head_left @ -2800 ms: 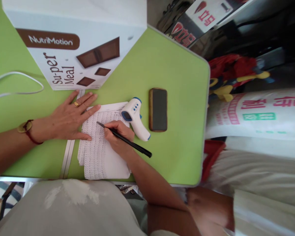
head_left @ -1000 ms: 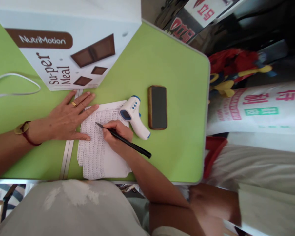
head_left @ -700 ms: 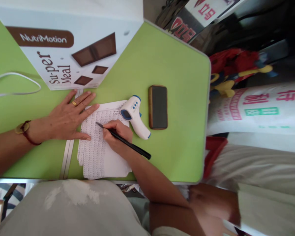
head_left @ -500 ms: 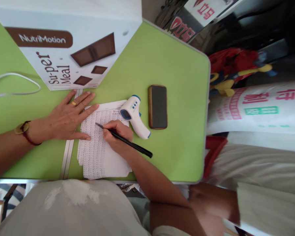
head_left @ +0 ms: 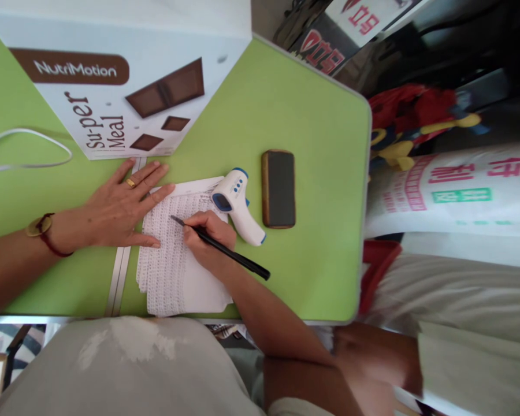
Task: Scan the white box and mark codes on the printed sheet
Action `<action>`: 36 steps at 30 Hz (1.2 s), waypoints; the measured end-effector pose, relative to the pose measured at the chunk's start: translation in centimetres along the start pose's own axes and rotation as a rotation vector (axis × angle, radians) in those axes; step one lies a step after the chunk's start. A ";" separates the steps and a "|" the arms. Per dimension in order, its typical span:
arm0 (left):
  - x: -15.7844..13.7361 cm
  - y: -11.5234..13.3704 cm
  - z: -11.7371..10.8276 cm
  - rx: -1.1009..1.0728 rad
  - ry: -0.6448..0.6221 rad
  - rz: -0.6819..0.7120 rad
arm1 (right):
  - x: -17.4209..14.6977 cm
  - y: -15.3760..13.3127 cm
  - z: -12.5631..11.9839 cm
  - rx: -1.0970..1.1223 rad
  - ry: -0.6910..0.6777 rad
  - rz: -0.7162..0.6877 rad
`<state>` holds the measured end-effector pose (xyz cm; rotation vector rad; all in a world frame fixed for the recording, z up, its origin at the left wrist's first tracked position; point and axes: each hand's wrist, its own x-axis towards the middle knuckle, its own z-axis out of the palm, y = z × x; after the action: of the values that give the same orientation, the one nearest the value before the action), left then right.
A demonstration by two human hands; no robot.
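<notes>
Sheets of paper (head_left: 167, 283) covered in rows of small handwriting lie stacked on the green table, their lower right part blank. My left hand (head_left: 121, 205) rests flat with fingers spread, its thumb and index finger on the paper's left edge. A black pen (head_left: 231, 254) is pinched in my right hand (head_left: 210, 234), its tip at the written rows; whether it touches the paper I cannot tell. Just above my right hand a white and blue infrared thermometer (head_left: 247, 219) lies partly over the sheets. To its right is a phone (head_left: 278, 189) with a dark screen.
A large white NutriMotion box (head_left: 216, 34) stands at the back left of the green table (head_left: 320, 260). A white cable (head_left: 34, 132) curves at the far left. Past the right edge are a printed white sack (head_left: 450, 196) and a red bag (head_left: 409, 110).
The pen tip and my right hand have shifted very slightly to the right along the writing. My left hand stays in place.
</notes>
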<state>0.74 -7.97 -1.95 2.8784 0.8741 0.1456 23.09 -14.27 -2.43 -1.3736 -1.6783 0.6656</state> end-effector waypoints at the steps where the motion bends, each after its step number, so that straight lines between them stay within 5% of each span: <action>1: 0.0 0.0 0.0 0.000 0.002 0.003 | 0.0 0.0 0.0 -0.001 0.005 -0.004; 36: 0.0 -0.1 0.0 -0.006 0.019 0.014 | -0.1 0.0 0.0 -0.018 -0.030 -0.102</action>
<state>0.67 -7.92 -1.94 2.8824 0.8553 0.1764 23.13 -14.35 -2.43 -1.2868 -1.7697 0.6168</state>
